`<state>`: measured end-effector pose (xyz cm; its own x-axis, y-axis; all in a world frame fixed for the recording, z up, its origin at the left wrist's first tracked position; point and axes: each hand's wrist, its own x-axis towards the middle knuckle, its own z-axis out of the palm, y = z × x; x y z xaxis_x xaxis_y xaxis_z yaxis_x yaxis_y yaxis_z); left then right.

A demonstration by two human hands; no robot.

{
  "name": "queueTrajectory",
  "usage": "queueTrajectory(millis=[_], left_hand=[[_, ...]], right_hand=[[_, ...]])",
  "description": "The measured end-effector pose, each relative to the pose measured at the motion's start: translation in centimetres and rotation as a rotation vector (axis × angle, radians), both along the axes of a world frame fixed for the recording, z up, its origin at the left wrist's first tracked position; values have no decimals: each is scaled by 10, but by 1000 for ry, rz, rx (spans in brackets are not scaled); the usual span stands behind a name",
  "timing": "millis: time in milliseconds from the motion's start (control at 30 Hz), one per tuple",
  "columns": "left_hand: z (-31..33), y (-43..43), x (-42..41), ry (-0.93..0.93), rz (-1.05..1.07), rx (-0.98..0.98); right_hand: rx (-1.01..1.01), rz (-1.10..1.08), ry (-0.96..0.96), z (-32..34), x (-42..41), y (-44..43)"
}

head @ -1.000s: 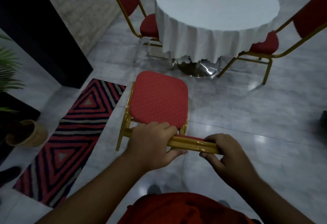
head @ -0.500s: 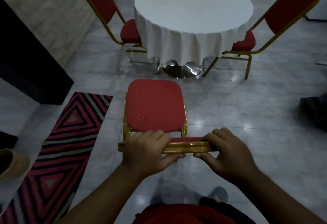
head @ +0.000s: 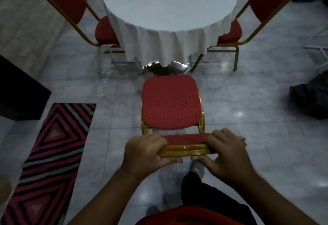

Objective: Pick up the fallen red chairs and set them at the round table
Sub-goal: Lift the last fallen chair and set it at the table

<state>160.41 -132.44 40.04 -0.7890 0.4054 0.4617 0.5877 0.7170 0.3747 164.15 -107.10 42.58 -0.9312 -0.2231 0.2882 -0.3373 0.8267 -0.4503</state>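
Head view looks down on both hands clasped over the top rail of a red chair [head: 170, 103]. The left hand [head: 145, 153] wraps the gold rail near its left end, fingers [head: 154, 138] curled over the red padding on the far side and the thumb tucked under the near edge. The right hand [head: 225, 152] grips the rail's right end the same way, fingers draped over the top and the thumb pressing from below. Between the two sets of fingers a strip of gold frame and red back pad stays bare.

Just beyond the fingers the chair's dotted red seat stands upright on its gold legs, facing away from the person. Farther beyond the seat stands the round table [head: 170, 2], draped in a white cloth whose hem hangs just past the seat's far edge; whether they touch cannot be told. A second red chair [head: 106, 31] sits at the table far ahead and left of the left fingers, a third [head: 232, 31] far ahead and right of the right fingers. Left of the left hand, well apart, a striped rug [head: 53, 152] lies on the grey tiled floor [head: 257, 132].
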Motion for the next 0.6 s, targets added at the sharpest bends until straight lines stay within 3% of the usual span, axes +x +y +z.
queueTrajectory(millis=[133, 233, 367, 600], left_hand=[[13, 29, -6, -205, 52, 88], [25, 57, -5, -328, 83, -16], [26, 78, -32, -306, 220, -30], [18, 77, -129, -260, 271, -15]], right_hand=[[-122, 36, -105, -3, -20, 45], [-10, 43, -100, -12, -45, 73], [19, 166, -11, -28, -79, 87], [66, 81, -35, -18, -168, 74]])
